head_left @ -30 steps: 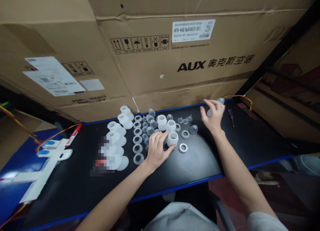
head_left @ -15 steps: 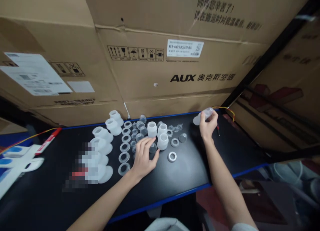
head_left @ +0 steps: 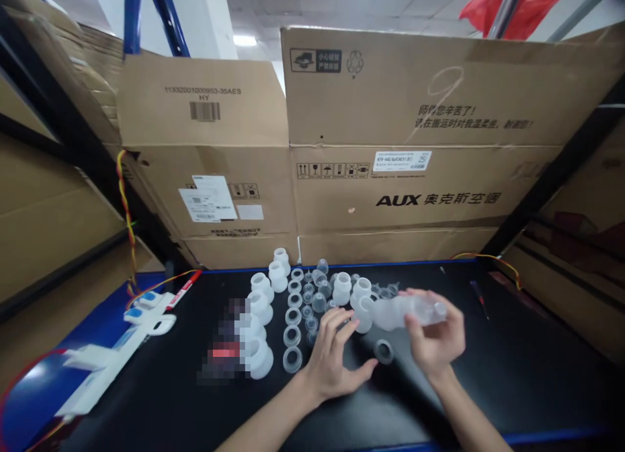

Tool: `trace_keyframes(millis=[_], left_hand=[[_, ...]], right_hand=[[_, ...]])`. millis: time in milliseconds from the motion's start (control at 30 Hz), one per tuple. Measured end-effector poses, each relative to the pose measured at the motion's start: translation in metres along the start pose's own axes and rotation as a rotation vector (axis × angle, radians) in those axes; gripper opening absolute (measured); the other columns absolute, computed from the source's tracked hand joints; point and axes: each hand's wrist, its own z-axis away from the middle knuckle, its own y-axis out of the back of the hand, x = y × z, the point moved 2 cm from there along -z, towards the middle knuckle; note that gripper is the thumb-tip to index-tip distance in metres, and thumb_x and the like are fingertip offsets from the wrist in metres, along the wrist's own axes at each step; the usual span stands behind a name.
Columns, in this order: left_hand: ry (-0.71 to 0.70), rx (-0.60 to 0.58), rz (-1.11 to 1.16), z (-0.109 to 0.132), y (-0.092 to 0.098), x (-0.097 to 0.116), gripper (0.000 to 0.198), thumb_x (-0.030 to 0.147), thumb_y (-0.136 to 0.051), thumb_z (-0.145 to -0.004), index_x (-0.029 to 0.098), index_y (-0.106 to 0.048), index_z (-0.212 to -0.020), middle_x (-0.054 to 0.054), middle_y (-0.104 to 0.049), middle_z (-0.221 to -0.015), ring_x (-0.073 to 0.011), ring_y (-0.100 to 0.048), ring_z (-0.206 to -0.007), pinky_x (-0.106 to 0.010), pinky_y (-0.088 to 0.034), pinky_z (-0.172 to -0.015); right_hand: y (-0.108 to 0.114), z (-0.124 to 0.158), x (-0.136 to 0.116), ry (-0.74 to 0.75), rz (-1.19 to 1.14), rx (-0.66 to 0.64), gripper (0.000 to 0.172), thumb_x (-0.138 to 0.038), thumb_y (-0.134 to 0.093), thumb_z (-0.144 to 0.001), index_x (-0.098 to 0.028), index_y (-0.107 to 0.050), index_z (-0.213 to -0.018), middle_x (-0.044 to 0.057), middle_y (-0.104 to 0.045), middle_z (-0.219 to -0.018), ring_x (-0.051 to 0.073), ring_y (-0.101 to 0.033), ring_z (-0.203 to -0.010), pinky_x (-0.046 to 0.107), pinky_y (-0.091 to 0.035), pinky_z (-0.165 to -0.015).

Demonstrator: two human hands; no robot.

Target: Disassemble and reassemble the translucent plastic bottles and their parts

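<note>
My right hand holds a translucent white feeding bottle lying almost level, its rounded base toward the left. A clear domed cap shows at the bottle's end in my fingers. Left of it, my left hand hovers with fingers and thumb apart and nothing visible between them. A loose collar ring lies just beyond its thumb. White bottle bodies stand behind my hands, one partly overlapped by the held bottle. Clear caps and teats lie left of them, beside a column of rings.
Several white bottle bodies line the left side, partly pixelated at the front. Farther left are a red marker and a white plastic rack-like part. A screwdriver-like tool lies right. Cardboard panels wall the black table's back.
My right hand has brought the bottle from the back right toward the left hand and the standing bottles. The left hand stays open. The view has tilted up, showing more cardboard and ceiling.
</note>
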Motion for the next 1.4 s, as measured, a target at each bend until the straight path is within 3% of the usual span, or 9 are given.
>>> trace_keyframes(millis=[100, 233, 367, 500, 833, 967, 1100, 1300, 1400], left_hand=[[0.084, -0.11, 0.201, 0.006, 0.017, 0.014, 0.078, 0.032, -0.088, -0.082, 0.024, -0.054, -0.152, -0.017, -0.073, -0.129, -0.0363, -0.074, -0.119, -0.055, -0.066, -0.099], [0.42, -0.348, 0.462, 0.055, 0.047, 0.032, 0.062, 0.021, -0.088, -0.073, 0.029, -0.073, -0.132, -0.01, -0.08, -0.109, -0.0317, -0.079, -0.093, -0.045, -0.069, -0.081], [0.892, -0.51, 0.53, 0.116, 0.074, 0.034, 0.07, 0.04, -0.098, -0.06, 0.029, -0.08, -0.127, -0.009, -0.078, -0.104, -0.0354, -0.077, -0.095, -0.048, -0.068, -0.082], [1.06, -0.423, 0.582, 0.124, 0.08, 0.032, 0.077, 0.054, -0.096, -0.066, 0.023, -0.077, -0.133, -0.011, -0.076, -0.105, -0.0345, -0.075, -0.098, -0.047, -0.066, -0.086], [0.979, -0.414, 0.552, 0.08, 0.083, 0.038, 0.042, 0.053, -0.076, -0.094, 0.016, -0.077, -0.114, -0.003, -0.068, -0.088, -0.0174, -0.059, -0.076, -0.028, -0.054, -0.071], [1.037, -0.408, 0.625, 0.076, 0.078, 0.037, 0.046, 0.052, -0.075, -0.094, 0.016, -0.076, -0.121, -0.002, -0.067, -0.084, -0.0152, -0.057, -0.066, -0.026, -0.05, -0.059], [0.914, -0.42, 0.52, 0.07, 0.077, 0.038, 0.039, 0.042, -0.082, -0.086, 0.018, -0.08, -0.116, -0.005, -0.074, -0.094, -0.0197, -0.064, -0.08, -0.03, -0.055, -0.073], [0.836, -0.575, 0.486, 0.067, 0.081, 0.043, 0.039, 0.031, -0.088, -0.073, 0.018, -0.084, -0.11, -0.003, -0.068, -0.089, -0.0163, -0.056, -0.076, -0.027, -0.043, -0.07], [0.834, -0.585, 0.528, 0.068, 0.082, 0.044, 0.039, 0.03, -0.088, -0.071, 0.017, -0.083, -0.108, -0.003, -0.066, -0.088, -0.0156, -0.053, -0.075, -0.027, -0.038, -0.069]], right_hand=[[-0.004, 0.054, -0.052, -0.068, -0.081, -0.314, 0.053, -0.041, -0.08, -0.094, -0.04, -0.058, -0.143, 0.013, -0.08, -0.118, 0.042, -0.081, -0.104, 0.066, -0.069, -0.088], [0.013, 0.098, -0.081, -0.234, -0.17, -0.482, 0.048, -0.051, -0.074, -0.099, -0.043, -0.06, -0.144, 0.012, -0.081, -0.12, 0.041, -0.081, -0.107, 0.058, -0.072, -0.083], [0.04, 0.08, -0.061, -0.445, -0.185, -0.4, 0.047, -0.059, -0.062, -0.103, -0.039, -0.061, -0.145, 0.013, -0.081, -0.12, 0.041, -0.081, -0.11, 0.056, -0.07, -0.086], [0.058, 0.044, -0.024, -0.392, 0.071, -0.335, 0.041, -0.052, -0.074, -0.097, -0.034, -0.07, -0.133, 0.014, -0.076, -0.131, 0.041, -0.074, -0.121, 0.058, -0.062, -0.1], [0.089, 0.063, 0.06, -0.304, 0.663, -0.468, 0.051, -0.069, -0.071, -0.092, -0.025, -0.068, -0.118, 0.014, -0.077, -0.116, 0.041, -0.065, -0.116, 0.061, -0.052, -0.102], [0.086, 0.056, 0.055, -0.226, 0.774, -0.427, 0.057, -0.077, -0.066, -0.093, -0.023, -0.07, -0.112, 0.017, -0.073, -0.116, 0.041, -0.064, -0.112, 0.061, -0.051, -0.101], [0.073, 0.059, 0.018, -0.178, 0.64, -0.282, 0.038, -0.062, -0.063, -0.103, -0.024, -0.07, -0.107, 0.012, -0.072, -0.101, 0.031, -0.066, -0.088, 0.046, -0.054, -0.083], [0.03, 0.096, -0.041, -0.37, 0.241, -0.961, 0.045, -0.047, -0.047, -0.114, -0.022, -0.057, -0.078, -0.002, -0.057, -0.065, 0.016, -0.053, -0.06, 0.031, -0.036, -0.063], [0.018, 0.101, -0.052, -0.453, 0.143, -1.072, 0.056, -0.053, -0.046, -0.115, -0.021, -0.041, -0.069, -0.004, -0.043, -0.06, 0.013, -0.043, -0.058, 0.031, -0.029, -0.063]])
